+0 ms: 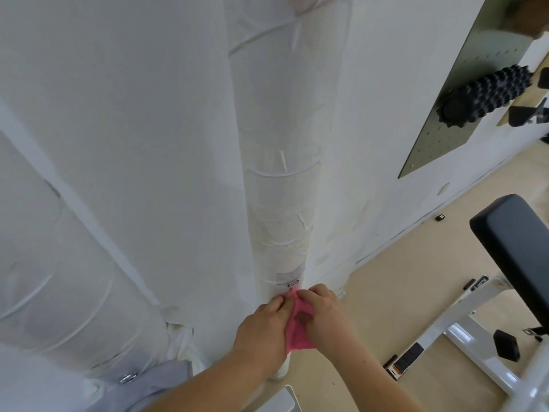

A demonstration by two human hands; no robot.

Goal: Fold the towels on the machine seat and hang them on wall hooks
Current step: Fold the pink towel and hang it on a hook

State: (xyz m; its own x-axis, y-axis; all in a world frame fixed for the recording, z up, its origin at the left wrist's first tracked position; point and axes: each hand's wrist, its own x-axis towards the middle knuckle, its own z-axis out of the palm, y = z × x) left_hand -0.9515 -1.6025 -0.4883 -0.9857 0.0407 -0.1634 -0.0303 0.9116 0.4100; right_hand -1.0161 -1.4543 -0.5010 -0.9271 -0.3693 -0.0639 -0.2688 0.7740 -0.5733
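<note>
- Low in the centre of the frame, both hands hold a small pink towel (298, 331) against a white wrapped column (279, 203).
- Left hand (261, 328) pinches its left edge; right hand (323, 316) curls round its right edge.
- The towel's top corner sits just below a small metal fitting (293, 283).
- At right, a black padded seat (517, 251) stands on a white frame (463, 322).
- At upper right, a spiky black roller (481, 96) hangs on a pegboard (439, 138).

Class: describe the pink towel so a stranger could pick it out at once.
Find the white wrapped column running down the middle. Near its foot, the left hand and right hand pinch the pink towel, the only brightly coloured cloth there.
</note>
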